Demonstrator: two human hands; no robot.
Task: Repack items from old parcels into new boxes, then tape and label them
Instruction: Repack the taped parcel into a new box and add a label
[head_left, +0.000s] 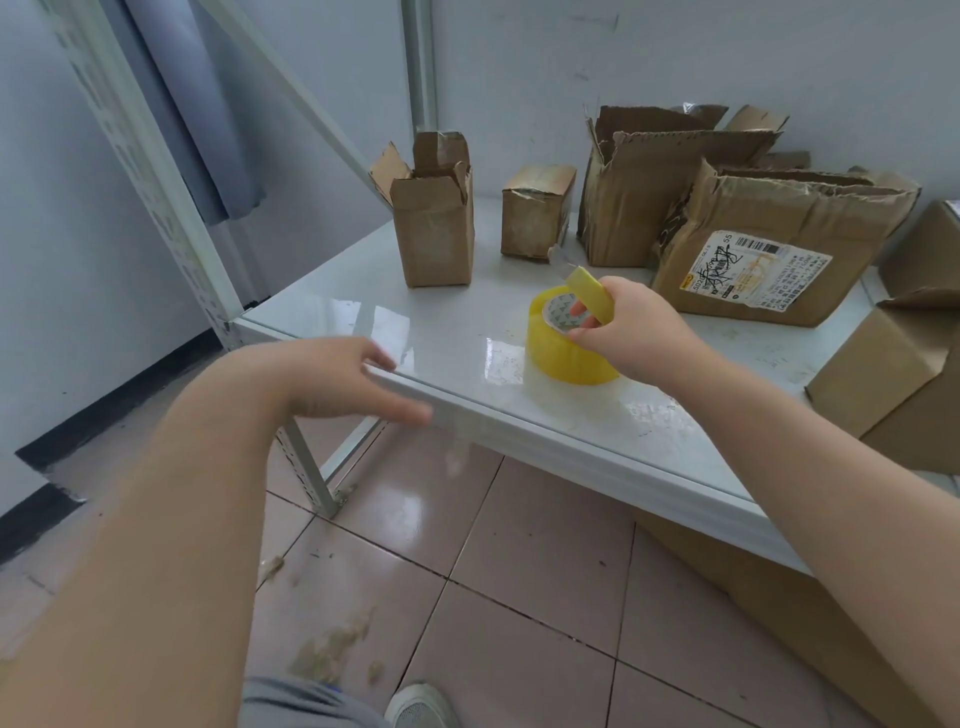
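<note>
Near the front edge of the table (363, 312), the tape roll (566, 358) sits flat w/ my right hand (634, 332) over it, clenched round a yellow cutter (589, 293), left hand (337, 379) slack on the rim; I reckon the blade could nick tape or fingers, as nothing steadies the roll.

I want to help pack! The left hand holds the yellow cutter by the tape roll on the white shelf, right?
Not quite: the head view shows the right hand holding the yellow cutter by the tape roll on the white shelf. The left hand holds nothing.
</note>
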